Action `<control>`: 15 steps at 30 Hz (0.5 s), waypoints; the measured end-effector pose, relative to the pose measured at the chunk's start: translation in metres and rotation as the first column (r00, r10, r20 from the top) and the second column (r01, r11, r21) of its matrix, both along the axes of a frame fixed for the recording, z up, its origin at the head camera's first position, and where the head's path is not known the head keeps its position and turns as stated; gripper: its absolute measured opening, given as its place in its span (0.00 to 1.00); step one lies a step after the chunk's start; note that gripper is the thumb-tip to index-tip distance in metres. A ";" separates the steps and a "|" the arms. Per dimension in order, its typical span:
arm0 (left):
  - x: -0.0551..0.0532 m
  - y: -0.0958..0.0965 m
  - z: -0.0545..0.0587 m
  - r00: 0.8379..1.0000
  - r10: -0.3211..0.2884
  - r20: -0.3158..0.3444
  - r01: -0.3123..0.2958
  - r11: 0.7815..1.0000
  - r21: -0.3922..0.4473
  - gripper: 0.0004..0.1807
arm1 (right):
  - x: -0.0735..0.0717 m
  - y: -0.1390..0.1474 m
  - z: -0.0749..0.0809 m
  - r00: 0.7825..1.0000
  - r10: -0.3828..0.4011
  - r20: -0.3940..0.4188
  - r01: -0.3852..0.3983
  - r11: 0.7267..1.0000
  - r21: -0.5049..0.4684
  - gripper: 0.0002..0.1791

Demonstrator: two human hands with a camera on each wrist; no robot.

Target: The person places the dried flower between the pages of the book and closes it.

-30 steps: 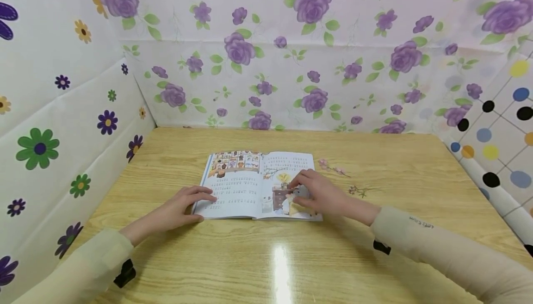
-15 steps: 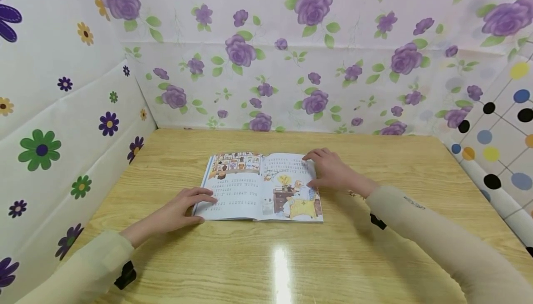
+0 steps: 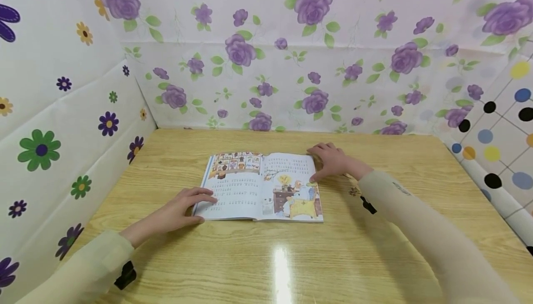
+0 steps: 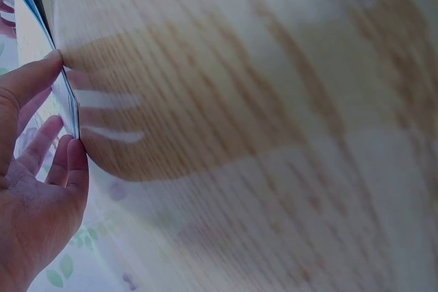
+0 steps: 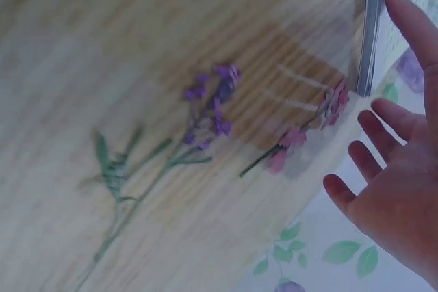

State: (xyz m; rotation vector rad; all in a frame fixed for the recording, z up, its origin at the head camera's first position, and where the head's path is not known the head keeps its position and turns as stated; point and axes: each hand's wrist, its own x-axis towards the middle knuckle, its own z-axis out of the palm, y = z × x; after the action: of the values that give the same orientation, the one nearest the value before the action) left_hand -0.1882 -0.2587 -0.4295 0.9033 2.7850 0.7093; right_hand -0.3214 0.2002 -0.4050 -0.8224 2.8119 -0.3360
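Observation:
An open picture book (image 3: 239, 194) lies flat on the table, text and colour drawings on both pages. My left hand (image 3: 187, 206) rests at its left edge, fingers over the page and thumb at the lower left corner. In the left wrist view, that hand's thumb (image 4: 42, 73) lies on the book's edge. My right hand (image 3: 333, 161) is at the upper right edge of the book, its thumb touching the page margin. The right wrist view shows its fingers spread and loosely bent beside the page edges (image 5: 371, 32), gripping nothing.
Right of the book, a purple flower sprig (image 5: 222, 94) and a pink flower sprig (image 5: 293, 138) lie on the wooden table (image 3: 233, 262). Flower-patterned cloth (image 3: 275, 86) stands behind the table, with a dotted cloth (image 3: 491, 133) at the right.
My right hand has moved up and right, from over the right page's drawing to that page's upper right edge, uncovering the drawing. The left hand stays in place.

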 end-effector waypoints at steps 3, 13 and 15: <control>0.000 0.000 0.000 1.000 0.000 0.001 0.000 1.000 -0.002 0.26 | -0.003 0.000 0.001 0.999 -0.003 0.036 0.002 1.000 0.028 0.51; 0.000 0.000 0.000 1.000 0.001 -0.005 -0.001 1.000 0.003 0.26 | -0.009 0.000 -0.001 0.998 -0.006 0.061 0.003 0.999 0.044 0.49; 0.000 0.000 0.000 1.000 -0.002 -0.008 0.002 1.000 0.005 0.26 | -0.008 0.000 -0.001 0.998 -0.006 0.060 0.004 0.999 0.040 0.49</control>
State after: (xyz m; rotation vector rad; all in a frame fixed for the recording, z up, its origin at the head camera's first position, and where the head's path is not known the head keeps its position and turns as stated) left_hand -0.1887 -0.2585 -0.4296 0.9110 2.7899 0.7145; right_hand -0.3295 0.2002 -0.4056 -0.7831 2.7559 -0.2991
